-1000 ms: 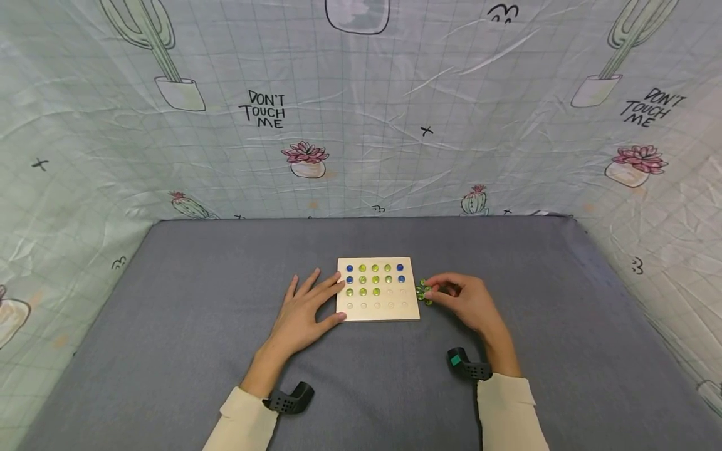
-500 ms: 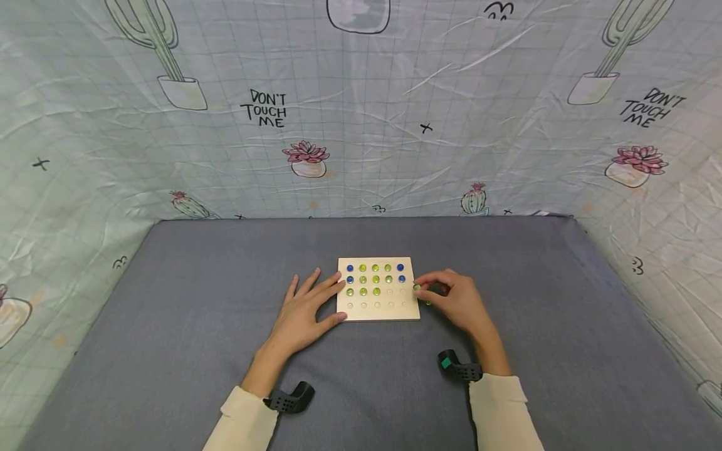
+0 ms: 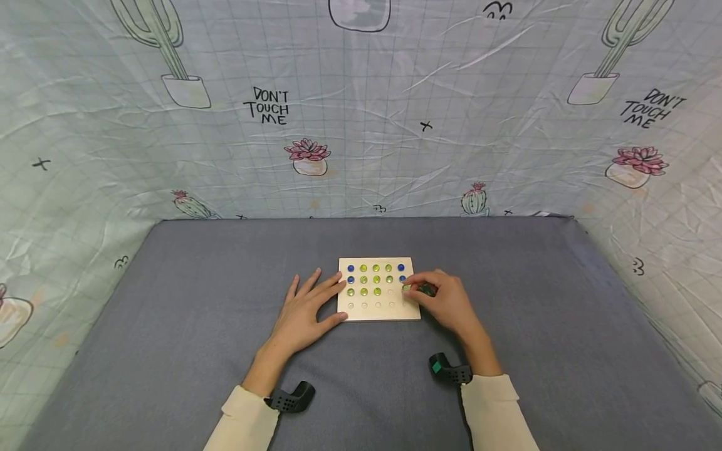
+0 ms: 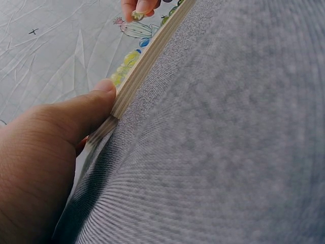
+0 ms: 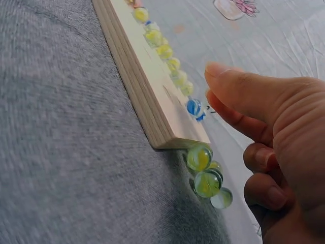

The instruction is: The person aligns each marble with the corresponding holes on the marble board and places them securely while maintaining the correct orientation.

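A pale wooden board with rows of round hollows lies on the grey cloth. Yellow-green marbles fill several hollows, with blue marbles at the ends of the two far rows. My left hand rests spread over the board's left edge, fingers straight, thumb at its near corner. Above the right part of the board, my right hand pinches a greenish marble between thumb and fingertip. That marble is hidden behind the thumb in the right wrist view. Loose green marbles cluster beside the board's right edge.
Grey cloth covers the table around the board. A pale printed fabric hangs behind it and at both sides. Each wrist carries a black camera band, such as the left band.
My right hand has taken a marble from the loose cluster and moved left with it, from beside the board to over its right part. My left hand stays put.
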Tool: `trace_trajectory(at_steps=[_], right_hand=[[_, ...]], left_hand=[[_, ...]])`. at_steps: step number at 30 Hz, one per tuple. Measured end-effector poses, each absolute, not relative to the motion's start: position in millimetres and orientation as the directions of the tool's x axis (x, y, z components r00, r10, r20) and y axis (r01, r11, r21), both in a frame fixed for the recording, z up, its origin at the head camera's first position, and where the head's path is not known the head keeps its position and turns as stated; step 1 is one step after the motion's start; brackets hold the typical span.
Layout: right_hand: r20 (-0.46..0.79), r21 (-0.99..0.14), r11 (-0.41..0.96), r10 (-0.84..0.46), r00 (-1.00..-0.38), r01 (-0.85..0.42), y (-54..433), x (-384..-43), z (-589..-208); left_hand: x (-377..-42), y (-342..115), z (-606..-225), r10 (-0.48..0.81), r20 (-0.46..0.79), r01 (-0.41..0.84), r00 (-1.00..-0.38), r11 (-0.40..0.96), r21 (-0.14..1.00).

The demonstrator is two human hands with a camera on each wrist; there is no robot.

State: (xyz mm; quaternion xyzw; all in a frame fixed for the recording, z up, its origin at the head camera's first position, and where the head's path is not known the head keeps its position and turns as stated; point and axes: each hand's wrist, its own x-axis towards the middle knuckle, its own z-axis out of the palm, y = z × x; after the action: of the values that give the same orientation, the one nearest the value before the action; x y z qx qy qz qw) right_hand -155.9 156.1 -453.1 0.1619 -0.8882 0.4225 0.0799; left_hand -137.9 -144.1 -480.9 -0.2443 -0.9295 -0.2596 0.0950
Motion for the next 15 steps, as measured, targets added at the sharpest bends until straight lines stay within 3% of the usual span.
trace_trajectory(at_steps=[15], right_hand=[[0.312, -0.676, 0.628, -0.229, -0.922, -0.385, 138, -155, -456]], left_hand=[[-138, -144, -482, 0.405, 0.311, 0.507, -0.86, 0.746, 0.432]])
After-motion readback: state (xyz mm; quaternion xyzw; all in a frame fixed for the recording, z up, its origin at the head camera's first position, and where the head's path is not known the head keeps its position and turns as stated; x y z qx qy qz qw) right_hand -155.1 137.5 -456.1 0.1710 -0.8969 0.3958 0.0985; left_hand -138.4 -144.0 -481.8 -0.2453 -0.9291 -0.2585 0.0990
